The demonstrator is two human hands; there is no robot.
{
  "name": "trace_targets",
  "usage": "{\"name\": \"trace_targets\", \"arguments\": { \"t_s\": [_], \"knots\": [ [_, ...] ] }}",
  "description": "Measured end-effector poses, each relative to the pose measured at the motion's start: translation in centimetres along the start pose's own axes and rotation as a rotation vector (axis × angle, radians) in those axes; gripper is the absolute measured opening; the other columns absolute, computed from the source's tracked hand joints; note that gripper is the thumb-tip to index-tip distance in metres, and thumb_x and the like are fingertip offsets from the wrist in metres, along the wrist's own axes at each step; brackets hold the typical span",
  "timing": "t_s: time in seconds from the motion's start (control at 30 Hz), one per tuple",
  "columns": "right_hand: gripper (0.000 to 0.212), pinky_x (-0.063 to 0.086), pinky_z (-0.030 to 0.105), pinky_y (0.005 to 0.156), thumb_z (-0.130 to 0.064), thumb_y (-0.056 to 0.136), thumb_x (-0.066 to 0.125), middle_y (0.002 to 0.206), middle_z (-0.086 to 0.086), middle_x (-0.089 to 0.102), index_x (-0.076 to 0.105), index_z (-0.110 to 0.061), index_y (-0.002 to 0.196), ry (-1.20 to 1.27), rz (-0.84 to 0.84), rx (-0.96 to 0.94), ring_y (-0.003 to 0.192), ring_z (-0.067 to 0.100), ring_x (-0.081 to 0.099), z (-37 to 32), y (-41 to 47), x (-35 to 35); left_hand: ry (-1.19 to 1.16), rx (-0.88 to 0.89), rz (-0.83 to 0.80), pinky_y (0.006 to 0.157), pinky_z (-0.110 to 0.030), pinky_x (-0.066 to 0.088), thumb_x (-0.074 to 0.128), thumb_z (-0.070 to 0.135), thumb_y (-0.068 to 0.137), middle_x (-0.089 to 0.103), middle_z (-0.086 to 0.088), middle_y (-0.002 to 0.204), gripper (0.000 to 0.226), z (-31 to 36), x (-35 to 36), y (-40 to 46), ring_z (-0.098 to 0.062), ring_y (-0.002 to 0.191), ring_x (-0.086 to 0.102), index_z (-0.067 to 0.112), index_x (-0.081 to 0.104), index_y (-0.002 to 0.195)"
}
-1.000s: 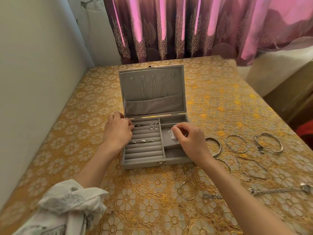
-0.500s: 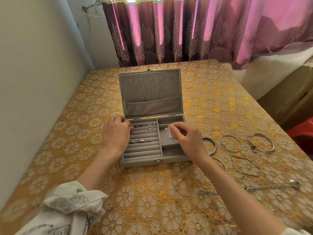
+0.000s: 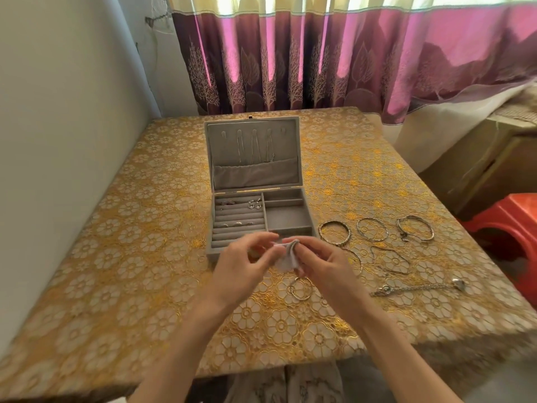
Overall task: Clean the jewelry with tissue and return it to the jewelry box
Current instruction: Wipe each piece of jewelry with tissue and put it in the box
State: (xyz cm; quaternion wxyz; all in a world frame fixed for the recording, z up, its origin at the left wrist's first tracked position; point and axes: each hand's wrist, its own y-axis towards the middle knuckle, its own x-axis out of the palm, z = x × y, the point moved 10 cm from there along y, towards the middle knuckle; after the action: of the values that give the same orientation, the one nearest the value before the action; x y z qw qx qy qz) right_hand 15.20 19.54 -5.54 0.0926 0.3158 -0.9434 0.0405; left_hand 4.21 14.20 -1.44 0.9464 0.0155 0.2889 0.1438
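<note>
The grey jewelry box [image 3: 287, 219] stands open on the table, its lid upright with thin chains hanging inside. Rings [image 3: 236, 224] and earrings [image 3: 254, 204] sit in the ring rolls of its left half. In front of the box my two hands meet in mid-air. My right hand [image 3: 322, 263] pinches a crumpled white tissue [image 3: 287, 255]. My left hand [image 3: 247, 261] has its fingertips curled at the tissue's left edge; motion blur hides whether they hold a small piece. Silver bangles [image 3: 334, 232] lie to the right of the box.
More bangles [image 3: 372, 229] [image 3: 415, 228], a thin chain [image 3: 390, 260], a hoop [image 3: 301, 287] and a pendant chain [image 3: 418, 287] lie on the gold floral tablecloth [image 3: 139, 257]. A wall runs along the left, a curtain hangs behind, and a red stool [image 3: 505, 225] stands at the right.
Both hands have lifted out of the box and come together in front of it, the right one bringing the tissue. The camera has tilted up and back.
</note>
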Motion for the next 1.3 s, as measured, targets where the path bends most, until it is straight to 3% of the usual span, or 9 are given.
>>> {"name": "trace_targets", "arguments": {
  "t_s": [0.23, 0.33, 0.47, 0.63, 0.73, 0.8, 0.93, 1.13, 1.3],
  "knots": [
    [0.026, 0.045, 0.025, 0.060, -0.025, 0.082, 0.060, 0.095, 0.011, 0.067, 0.069, -0.010, 0.101, 0.079, 0.014, 0.024, 0.079, 0.024, 0.054, 1.8, -3.4, 0.3, -0.080, -0.078, 0.036, 0.062, -0.010, 0.046, 0.063, 0.028, 0.085, 0.067, 0.009, 0.078, 0.012, -0.6, 1.6, -3.0, 0.004, 0.071, 0.059, 0.022, 0.069, 0.093],
    [0.030, 0.049, 0.026, 0.056, -0.030, 0.080, 0.066, 0.088, 0.001, 0.067, 0.063, -0.012, 0.103, -0.034, 0.032, 0.031, 0.070, 0.015, 0.059, 2.3, -4.4, 0.1, -0.104, -0.128, 0.056, 0.060, -0.010, 0.047, 0.063, 0.029, 0.085, 0.067, 0.007, 0.078, 0.012, -1.3, 1.8, -3.7, 0.004, 0.070, 0.060, 0.020, 0.070, 0.091],
    [0.016, 0.047, 0.026, 0.046, -0.017, 0.086, 0.063, 0.075, 0.004, 0.063, 0.062, -0.005, 0.096, -0.183, 0.056, 0.041, 0.055, 0.013, 0.054, 2.9, -5.0, -0.5, -0.170, -0.205, 0.033, 0.054, -0.008, 0.041, 0.062, 0.028, 0.086, 0.065, 0.005, 0.074, 0.016, -2.1, 2.5, -4.3, 0.008, 0.058, 0.054, 0.014, 0.070, 0.090],
    [0.013, 0.038, 0.015, 0.045, -0.009, 0.089, 0.058, 0.066, 0.002, 0.056, 0.061, 0.003, 0.093, -0.204, 0.057, 0.028, 0.050, 0.005, 0.046, 3.2, -5.3, -0.4, -0.257, -0.278, -0.022, 0.057, -0.013, 0.041, 0.059, 0.036, 0.086, 0.064, 0.001, 0.080, 0.022, -3.0, 3.3, -4.9, -0.005, 0.068, 0.055, 0.016, 0.066, 0.090],
    [0.014, 0.035, 0.015, 0.044, -0.010, 0.088, 0.059, 0.061, -0.003, 0.053, 0.060, 0.004, 0.091, -0.177, 0.045, 0.025, 0.048, 0.004, 0.043, 3.2, -5.4, -0.3, -0.221, -0.267, -0.060, 0.056, -0.010, 0.043, 0.068, 0.035, 0.079, 0.064, 0.001, 0.081, 0.023, -3.2, 3.5, -4.9, -0.003, 0.068, 0.056, 0.015, 0.065, 0.090],
    [0.013, 0.034, 0.015, 0.045, -0.010, 0.088, 0.059, 0.062, -0.003, 0.052, 0.060, 0.003, 0.090, -0.148, 0.032, 0.024, 0.049, 0.004, 0.042, 3.2, -5.4, -0.3, -0.206, -0.266, -0.068, 0.057, -0.010, 0.044, 0.069, 0.032, 0.080, 0.065, 0.002, 0.079, 0.018, -3.4, 3.5, -4.9, 0.001, 0.066, 0.056, 0.016, 0.067, 0.086],
    [0.020, 0.036, 0.014, 0.049, -0.021, 0.087, 0.061, 0.068, -0.002, 0.055, 0.062, -0.002, 0.093, -0.121, 0.015, 0.020, 0.054, 0.005, 0.045, 3.2, -5.3, -0.2, -0.230, -0.276, -0.072, 0.068, -0.015, 0.049, 0.066, 0.029, 0.082, 0.069, 0.000, 0.084, 0.014, -3.8, 3.5, -4.7, -0.008, 0.079, 0.063, 0.017, 0.069, 0.087],
    [0.013, 0.037, 0.017, 0.053, -0.023, 0.086, 0.061, 0.072, -0.001, 0.059, 0.066, -0.012, 0.089, -0.136, 0.028, 0.038, 0.061, 0.008, 0.048, 4.0, -5.0, -0.8, -0.234, -0.249, -0.132, 0.068, -0.014, 0.050, 0.068, 0.023, 0.082, 0.071, 0.001, 0.084, 0.010, -3.4, 3.8, -4.2, -0.006, 0.078, 0.064, 0.015, 0.070, 0.089],
    [0.031, 0.036, 0.014, 0.048, -0.035, 0.078, 0.064, 0.071, -0.002, 0.055, 0.064, -0.007, 0.091, -0.055, -0.027, 0.084, 0.056, 0.003, 0.044, 4.0, -4.8, -0.6, -0.253, -0.212, -0.175, 0.076, -0.025, 0.054, 0.069, 0.018, 0.080, 0.070, -0.002, 0.087, 0.010, -2.9, 4.2, -3.7, -0.013, 0.083, 0.066, 0.014, 0.069, 0.090]
  ]
}}
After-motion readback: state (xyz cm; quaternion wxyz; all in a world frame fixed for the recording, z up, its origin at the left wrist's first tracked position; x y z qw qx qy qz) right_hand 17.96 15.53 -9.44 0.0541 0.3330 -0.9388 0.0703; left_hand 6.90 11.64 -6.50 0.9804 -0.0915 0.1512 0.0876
